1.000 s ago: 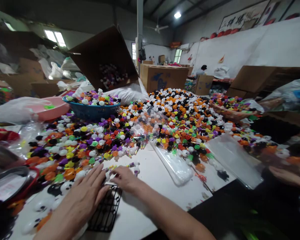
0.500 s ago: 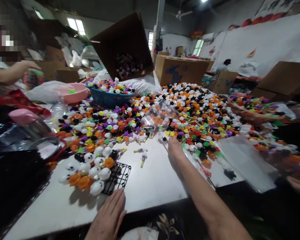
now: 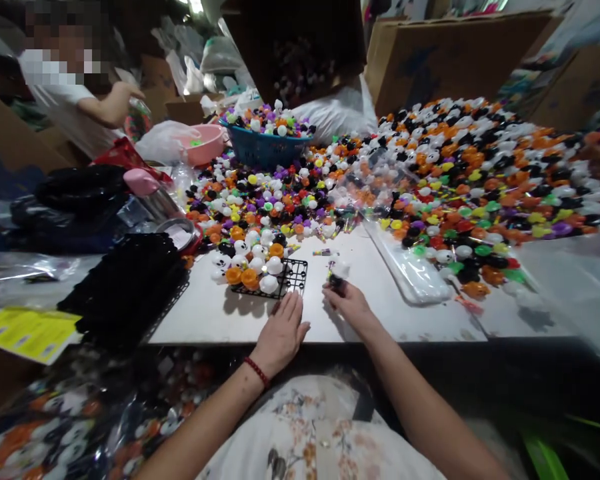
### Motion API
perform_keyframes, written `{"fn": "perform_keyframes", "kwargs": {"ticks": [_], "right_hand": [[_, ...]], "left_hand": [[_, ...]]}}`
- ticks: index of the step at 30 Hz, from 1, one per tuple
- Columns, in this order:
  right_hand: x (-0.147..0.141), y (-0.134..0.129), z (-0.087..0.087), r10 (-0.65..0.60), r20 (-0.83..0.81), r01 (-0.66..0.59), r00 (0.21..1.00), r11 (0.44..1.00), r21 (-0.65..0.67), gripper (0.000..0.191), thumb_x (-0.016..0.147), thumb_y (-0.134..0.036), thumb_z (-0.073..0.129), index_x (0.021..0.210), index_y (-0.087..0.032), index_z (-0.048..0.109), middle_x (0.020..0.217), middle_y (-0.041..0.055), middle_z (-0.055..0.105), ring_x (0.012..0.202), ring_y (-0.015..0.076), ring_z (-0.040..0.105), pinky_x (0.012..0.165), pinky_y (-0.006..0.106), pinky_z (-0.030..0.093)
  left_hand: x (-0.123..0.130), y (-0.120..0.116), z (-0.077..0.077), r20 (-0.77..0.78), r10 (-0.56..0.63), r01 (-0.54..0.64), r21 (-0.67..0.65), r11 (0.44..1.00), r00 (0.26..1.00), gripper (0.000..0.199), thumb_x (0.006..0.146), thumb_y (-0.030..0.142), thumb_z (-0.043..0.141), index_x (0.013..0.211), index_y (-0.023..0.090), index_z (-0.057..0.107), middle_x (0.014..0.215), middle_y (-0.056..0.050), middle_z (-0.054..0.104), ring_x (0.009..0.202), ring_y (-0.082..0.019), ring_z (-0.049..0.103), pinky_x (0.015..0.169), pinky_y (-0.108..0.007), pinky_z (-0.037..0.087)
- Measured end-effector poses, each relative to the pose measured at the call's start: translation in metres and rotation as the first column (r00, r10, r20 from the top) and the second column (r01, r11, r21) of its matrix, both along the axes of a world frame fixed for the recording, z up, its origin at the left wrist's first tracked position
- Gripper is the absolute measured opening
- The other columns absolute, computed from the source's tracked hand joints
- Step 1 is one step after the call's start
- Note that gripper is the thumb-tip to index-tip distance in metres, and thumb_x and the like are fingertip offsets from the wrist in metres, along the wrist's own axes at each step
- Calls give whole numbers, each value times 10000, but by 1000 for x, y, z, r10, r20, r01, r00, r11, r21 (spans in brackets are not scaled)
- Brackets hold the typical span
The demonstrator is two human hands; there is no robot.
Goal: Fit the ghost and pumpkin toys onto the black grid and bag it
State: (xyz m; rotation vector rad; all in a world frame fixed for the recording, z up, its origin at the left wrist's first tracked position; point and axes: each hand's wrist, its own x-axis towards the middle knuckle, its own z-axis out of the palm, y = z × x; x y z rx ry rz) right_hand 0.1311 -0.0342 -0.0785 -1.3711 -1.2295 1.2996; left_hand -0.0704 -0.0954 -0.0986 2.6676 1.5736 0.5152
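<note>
Near the table's front edge, my left hand (image 3: 280, 332) lies with spread fingers, its fingertips at the edge of a black grid tray (image 3: 294, 272). White and orange figure heads (image 3: 250, 277) fill the tray's left part; its right cells show bare. To the right, the fingers of my right hand (image 3: 349, 305) are closed round a small black and white piece (image 3: 337, 275). A small tube (image 3: 323, 253) lies on the white table just behind the tray.
A large heap of coloured figures (image 3: 460, 173) covers the table's back. A blue basket (image 3: 265, 148), a pink basin (image 3: 204, 145) and cardboard boxes stand behind. Stacked black grids (image 3: 125, 287) lie left; a clear plastic bag (image 3: 410, 267) lies right. A person stands back left.
My right hand has come back from the heap toward the tray, with a black and white piece in its fingers. The view has tilted down and turned left. My left hand remains at the tray.
</note>
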Motion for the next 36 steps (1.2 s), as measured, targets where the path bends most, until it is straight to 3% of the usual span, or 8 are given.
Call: {"fn": "perform_keyframes", "kwargs": {"ticks": [2, 5, 12, 15, 20, 29, 32, 36], "right_hand": [[-24, -6, -2, 47, -133, -46, 990, 999, 7, 456, 671, -487, 735, 945, -129, 672, 746, 31, 660, 618, 132, 554, 631, 286, 479], [-49, -2, -4, 88, -156, -84, 984, 996, 38, 441, 683, -474, 739, 943, -122, 686, 802, 59, 686, 719, 158, 595, 709, 310, 502], [-78, 13, -9, 199, 144, -221, 969, 964, 151, 258, 764, -364, 646, 833, -119, 684, 755, 47, 675, 696, 161, 557, 634, 277, 462], [-81, 17, -7, 248, 189, -281, 950, 944, 175, 182, 779, -287, 608, 827, -125, 679, 743, 30, 663, 683, 146, 540, 607, 249, 436], [-82, 25, -1, 314, 264, -372, 912, 904, 209, 114, 748, -169, 601, 832, -150, 676, 744, -2, 656, 683, 129, 537, 618, 223, 419], [-74, 23, 3, 342, 324, -428, 882, 870, 246, 116, 806, -172, 567, 874, -179, 660, 810, 2, 680, 719, 142, 571, 653, 228, 431], [-72, 26, 1, 338, 443, -484, 830, 831, 274, 144, 794, -135, 533, 861, -192, 646, 837, 15, 689, 739, 154, 590, 678, 239, 444], [-78, 29, -5, 275, 660, -563, 699, 780, 272, 139, 735, -113, 560, 832, -185, 627, 841, 49, 683, 773, 180, 599, 718, 264, 461]], "left_hand": [[-1, 0, 1, 72, 57, -59, 31, 998, 996, 509, 993, 311, 400, 1433, 55, 395, 1499, -208, 428, 1436, -294, 342, 1144, -470, 387], [-7, -2, 1, 163, 167, -182, 85, 980, 972, 449, 982, 243, 401, 1385, 51, 454, 1402, -222, 520, 1381, -316, 405, 1123, -513, 398], [-11, -1, 1, 170, 185, -208, 125, 970, 968, 381, 962, 218, 435, 1281, 46, 553, 1305, -212, 584, 1288, -327, 481, 1061, -508, 462], [-19, 6, 0, 235, 155, -198, 170, 965, 960, 338, 957, 217, 445, 1241, 105, 588, 1238, -167, 635, 1211, -301, 550, 1010, -497, 500], [-36, 26, -11, 343, 112, -192, 210, 959, 933, 217, 941, 198, 491, 1067, 175, 666, 1039, -70, 721, 970, -211, 662, 864, -358, 567], [-40, 20, -25, 257, 134, -205, 274, 940, 957, 268, 942, 198, 483, 1129, 177, 674, 1160, -84, 709, 1064, -231, 649, 888, -359, 564], [-43, 19, -32, 215, 134, -196, 301, 933, 967, 274, 938, 214, 490, 1135, 195, 680, 1155, -72, 712, 1078, -236, 640, 925, -371, 550], [-51, 23, -40, 158, 115, -169, 382, 909, 981, 282, 902, 196, 495, 1080, 226, 711, 1059, -54, 737, 1053, -255, 643, 917, -398, 546]]}}
